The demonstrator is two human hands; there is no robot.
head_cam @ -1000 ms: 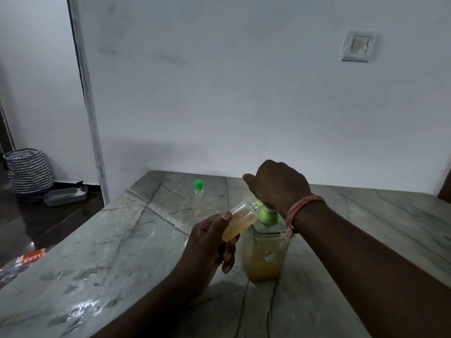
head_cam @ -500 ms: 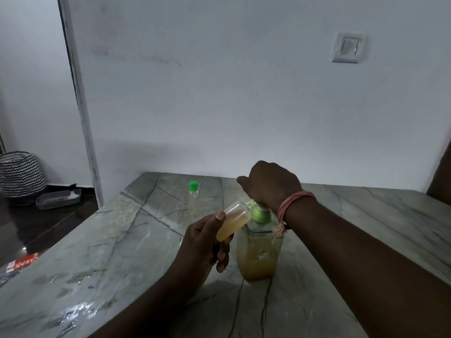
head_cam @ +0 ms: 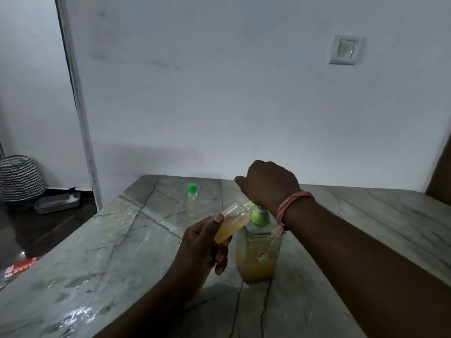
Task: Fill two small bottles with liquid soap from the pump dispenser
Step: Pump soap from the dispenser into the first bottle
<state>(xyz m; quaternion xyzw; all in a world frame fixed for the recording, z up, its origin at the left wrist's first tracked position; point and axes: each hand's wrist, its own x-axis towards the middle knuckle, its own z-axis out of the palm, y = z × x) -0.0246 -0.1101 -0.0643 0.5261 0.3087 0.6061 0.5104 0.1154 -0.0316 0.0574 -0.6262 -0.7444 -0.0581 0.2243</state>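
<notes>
Left hand (head_cam: 202,250) grips a tilted bottle (head_cam: 231,222) between thumb and curled fingers, mouth at the dispenser (head_cam: 258,254) spout; right hand (head_cam: 267,185) rests curled over the pump head. A capped bottle (head_cam: 192,195) stands well behind the dispenser.

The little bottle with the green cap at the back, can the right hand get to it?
Probably yes. The capped bottle stands alone on the table, with bare tabletop around it. But the right hand is pressing the pump dispenser, so it must let go first.
</notes>
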